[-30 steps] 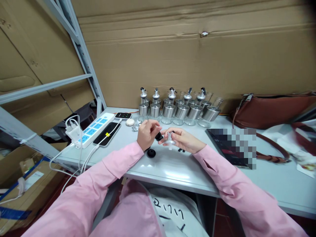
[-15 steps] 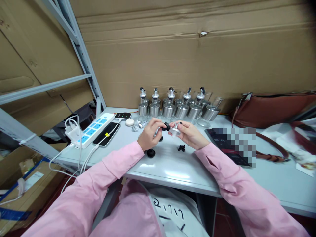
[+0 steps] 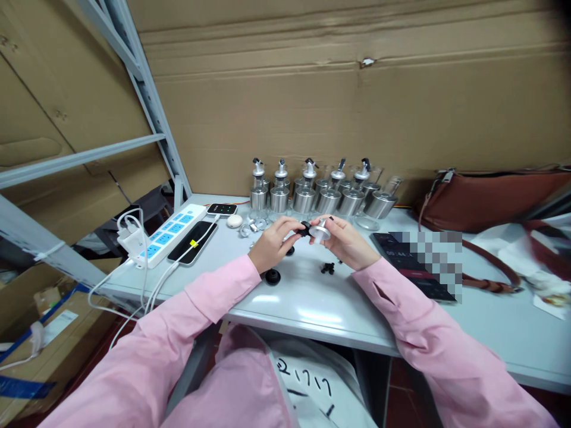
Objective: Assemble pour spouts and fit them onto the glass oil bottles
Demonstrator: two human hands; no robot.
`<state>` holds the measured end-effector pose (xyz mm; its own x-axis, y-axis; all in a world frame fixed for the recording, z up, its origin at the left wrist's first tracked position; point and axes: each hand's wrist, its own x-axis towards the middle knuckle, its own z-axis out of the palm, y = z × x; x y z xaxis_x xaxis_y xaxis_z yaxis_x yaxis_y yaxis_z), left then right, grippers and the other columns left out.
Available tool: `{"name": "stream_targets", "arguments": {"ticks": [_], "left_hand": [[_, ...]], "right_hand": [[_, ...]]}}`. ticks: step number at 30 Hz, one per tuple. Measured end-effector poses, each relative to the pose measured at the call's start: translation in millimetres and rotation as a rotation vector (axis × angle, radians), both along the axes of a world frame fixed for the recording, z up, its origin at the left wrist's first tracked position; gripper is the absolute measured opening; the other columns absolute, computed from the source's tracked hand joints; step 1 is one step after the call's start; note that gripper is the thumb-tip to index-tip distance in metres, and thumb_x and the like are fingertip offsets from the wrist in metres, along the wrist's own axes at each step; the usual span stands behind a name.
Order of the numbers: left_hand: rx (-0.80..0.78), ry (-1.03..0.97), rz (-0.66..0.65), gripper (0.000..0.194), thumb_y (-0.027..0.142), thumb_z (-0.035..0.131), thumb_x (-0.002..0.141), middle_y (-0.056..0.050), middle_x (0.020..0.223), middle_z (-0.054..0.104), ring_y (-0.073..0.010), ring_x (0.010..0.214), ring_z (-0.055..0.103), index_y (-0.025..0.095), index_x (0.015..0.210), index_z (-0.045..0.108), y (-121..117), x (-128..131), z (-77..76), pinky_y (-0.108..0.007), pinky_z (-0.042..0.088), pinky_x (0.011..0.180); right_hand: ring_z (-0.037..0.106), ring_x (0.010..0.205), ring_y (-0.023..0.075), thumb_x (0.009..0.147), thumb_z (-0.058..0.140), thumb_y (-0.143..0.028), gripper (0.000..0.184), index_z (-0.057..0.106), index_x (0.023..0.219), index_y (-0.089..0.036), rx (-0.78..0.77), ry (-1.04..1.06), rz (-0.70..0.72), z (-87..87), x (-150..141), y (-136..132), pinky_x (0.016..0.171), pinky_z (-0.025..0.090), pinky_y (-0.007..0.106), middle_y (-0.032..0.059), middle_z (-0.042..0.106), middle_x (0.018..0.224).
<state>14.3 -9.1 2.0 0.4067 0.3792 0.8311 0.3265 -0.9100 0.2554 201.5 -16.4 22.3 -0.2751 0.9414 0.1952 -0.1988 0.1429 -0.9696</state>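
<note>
My left hand [image 3: 272, 245] pinches a small black ring-shaped part [image 3: 304, 228] and holds it against a silver metal cap [image 3: 320, 232] gripped in my right hand [image 3: 347, 241]. Both hands hover just above the grey table [image 3: 307, 297]. A black round stopper [image 3: 272, 277] lies on the table below my left wrist. A small black piece [image 3: 328, 268] lies beneath my right hand. Behind the hands stands a row of several glass and steel oil bottles [image 3: 321, 193] with pourer tops.
At the left lie a white and blue power strip [image 3: 167, 232] with chargers and cables, a black phone [image 3: 193, 242] and a small device [image 3: 222, 208]. A dark tablet [image 3: 414, 261] and a brown bag [image 3: 491, 199] sit at the right. Cardboard lines the back wall.
Both hands have risen and moved toward the bottles. The black ring in my left hand has come up against the silver cap in my right hand.
</note>
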Motion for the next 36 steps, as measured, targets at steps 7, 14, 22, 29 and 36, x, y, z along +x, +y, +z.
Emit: {"name": "stream_targets", "arguments": {"ticks": [7, 14, 22, 29, 36], "left_hand": [[-0.057, -0.11, 0.082, 0.009, 0.02, 0.05, 0.089, -0.005, 0.09, 0.059, -0.0137, 0.085, 0.057, 0.017, 0.097, 0.053, -1.9, 0.0, 0.9, -0.028, 0.048, 0.079], [-0.111, 0.001, 0.172, 0.009, 0.024, 0.051, 0.088, -0.003, 0.089, 0.062, -0.0155, 0.084, 0.059, 0.018, 0.094, 0.053, 0.1, -0.7, -1.2, -0.029, 0.045, 0.079], [-0.14, 0.017, 0.181, 0.015, 0.023, 0.054, 0.086, -0.001, 0.086, 0.066, -0.0146, 0.079, 0.061, 0.017, 0.101, 0.053, -2.5, -0.2, -1.3, -0.029, 0.044, 0.079], [-0.08, -0.005, 0.147, 0.012, 0.024, 0.051, 0.089, -0.001, 0.086, 0.066, -0.0131, 0.074, 0.06, 0.017, 0.098, 0.054, -2.1, 0.2, -0.3, -0.028, 0.045, 0.077], [-0.086, 0.02, 0.067, 0.019, 0.025, 0.048, 0.09, -0.004, 0.09, 0.063, -0.0138, 0.076, 0.059, 0.016, 0.107, 0.054, -1.2, 0.1, -0.6, -0.029, 0.046, 0.075]], "right_hand": [[0.062, 0.079, 0.0166, 0.062, 0.073, -0.053, 0.034, 0.069, 0.075, -0.022, -0.016, 0.069, 0.02, 0.3, -5.9, -3.9, 0.068, 0.052, 0.032, 0.0045, 0.065, 0.101], [0.058, 0.08, 0.0141, 0.061, 0.076, -0.046, 0.027, 0.073, 0.071, -0.021, 0.021, 0.021, -0.023, -9.3, -5.5, 0.4, 0.075, 0.048, 0.03, 0.0039, 0.062, 0.104], [0.059, 0.079, 0.015, 0.058, 0.078, -0.046, 0.028, 0.074, 0.072, -0.021, -0.009, 0.065, 0.003, -4.7, -6.3, -1.9, 0.073, 0.048, 0.03, 0.0045, 0.063, 0.1], [0.059, 0.078, 0.0154, 0.059, 0.078, -0.045, 0.027, 0.074, 0.071, -0.022, 0.004, 0.078, 0.012, -4.4, -5.6, -1.6, 0.072, 0.049, 0.031, 0.0038, 0.063, 0.095], [0.056, 0.071, 0.0126, 0.059, 0.079, -0.044, 0.025, 0.074, 0.072, -0.022, 0.024, 0.074, 0.027, -5.7, -4.4, -0.9, 0.065, 0.047, 0.028, 0.0033, 0.063, 0.092]]}}
